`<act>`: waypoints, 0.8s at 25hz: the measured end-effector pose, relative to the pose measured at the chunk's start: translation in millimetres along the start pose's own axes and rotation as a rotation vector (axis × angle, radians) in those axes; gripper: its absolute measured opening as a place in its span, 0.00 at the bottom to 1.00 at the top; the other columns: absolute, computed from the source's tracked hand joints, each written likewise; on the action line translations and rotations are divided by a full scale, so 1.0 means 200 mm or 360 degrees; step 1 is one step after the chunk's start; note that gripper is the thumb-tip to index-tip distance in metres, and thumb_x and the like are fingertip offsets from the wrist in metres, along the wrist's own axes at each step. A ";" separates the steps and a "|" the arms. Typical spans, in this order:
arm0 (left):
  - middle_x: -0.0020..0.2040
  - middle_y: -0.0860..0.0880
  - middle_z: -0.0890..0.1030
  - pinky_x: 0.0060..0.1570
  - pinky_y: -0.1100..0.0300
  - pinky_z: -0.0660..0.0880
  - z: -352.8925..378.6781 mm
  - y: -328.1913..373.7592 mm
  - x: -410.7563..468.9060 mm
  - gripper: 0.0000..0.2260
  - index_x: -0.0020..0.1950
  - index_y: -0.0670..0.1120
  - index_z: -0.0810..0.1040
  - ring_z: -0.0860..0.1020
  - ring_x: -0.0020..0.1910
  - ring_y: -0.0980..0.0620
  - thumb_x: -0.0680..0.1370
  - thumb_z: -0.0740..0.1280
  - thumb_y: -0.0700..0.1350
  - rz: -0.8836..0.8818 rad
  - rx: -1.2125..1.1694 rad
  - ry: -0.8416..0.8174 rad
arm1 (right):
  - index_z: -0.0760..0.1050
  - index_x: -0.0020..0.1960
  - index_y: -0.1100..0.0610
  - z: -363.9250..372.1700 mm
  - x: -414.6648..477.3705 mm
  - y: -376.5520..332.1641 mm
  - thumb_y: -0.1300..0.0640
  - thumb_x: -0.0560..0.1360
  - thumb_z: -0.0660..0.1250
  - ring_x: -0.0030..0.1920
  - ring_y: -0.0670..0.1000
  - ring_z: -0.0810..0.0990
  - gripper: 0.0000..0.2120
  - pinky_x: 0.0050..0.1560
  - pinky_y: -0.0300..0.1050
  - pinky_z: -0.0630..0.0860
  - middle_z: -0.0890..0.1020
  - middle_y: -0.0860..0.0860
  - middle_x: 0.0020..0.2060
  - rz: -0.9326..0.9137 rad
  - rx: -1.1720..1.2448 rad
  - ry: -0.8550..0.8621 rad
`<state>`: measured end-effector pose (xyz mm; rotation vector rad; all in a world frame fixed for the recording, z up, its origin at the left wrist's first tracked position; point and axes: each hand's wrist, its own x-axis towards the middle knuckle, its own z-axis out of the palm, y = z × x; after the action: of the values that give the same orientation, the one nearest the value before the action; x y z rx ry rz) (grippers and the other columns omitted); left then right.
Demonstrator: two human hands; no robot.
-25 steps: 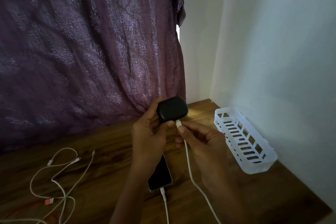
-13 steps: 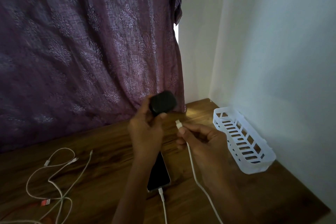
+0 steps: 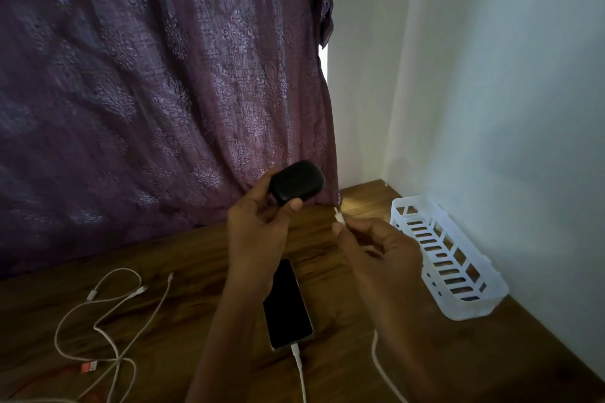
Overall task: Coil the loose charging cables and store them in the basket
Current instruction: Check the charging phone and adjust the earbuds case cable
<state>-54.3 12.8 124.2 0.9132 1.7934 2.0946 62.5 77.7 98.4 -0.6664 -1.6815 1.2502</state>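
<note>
While your left hand [image 3: 257, 240] grips the case [image 3: 296, 181] and right hand [image 3: 376, 250] the cable [image 3: 339, 218], the basket [image 3: 471, 312] lines the table's [image 3: 196, 252] right edge

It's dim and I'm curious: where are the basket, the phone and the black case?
basket [image 3: 474, 306], head view, near end wall.
phone [image 3: 289, 307], head view, middle of screen.
black case [image 3: 296, 181], head view, middle of its visible face.
</note>
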 end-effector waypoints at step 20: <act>0.42 0.63 0.83 0.46 0.71 0.75 0.00 -0.04 -0.01 0.22 0.55 0.56 0.75 0.80 0.48 0.64 0.72 0.67 0.30 0.0076 0.0008 -0.0234 | 0.74 0.38 0.38 0.05 0.03 -0.01 0.52 0.73 0.67 0.40 0.34 0.79 0.09 0.37 0.20 0.70 0.79 0.34 0.29 -0.0015 -0.0032 -0.0166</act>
<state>-54.8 13.6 117.1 1.0912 1.7197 1.9949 51.3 76.9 101.0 -0.6137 -1.7824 1.2820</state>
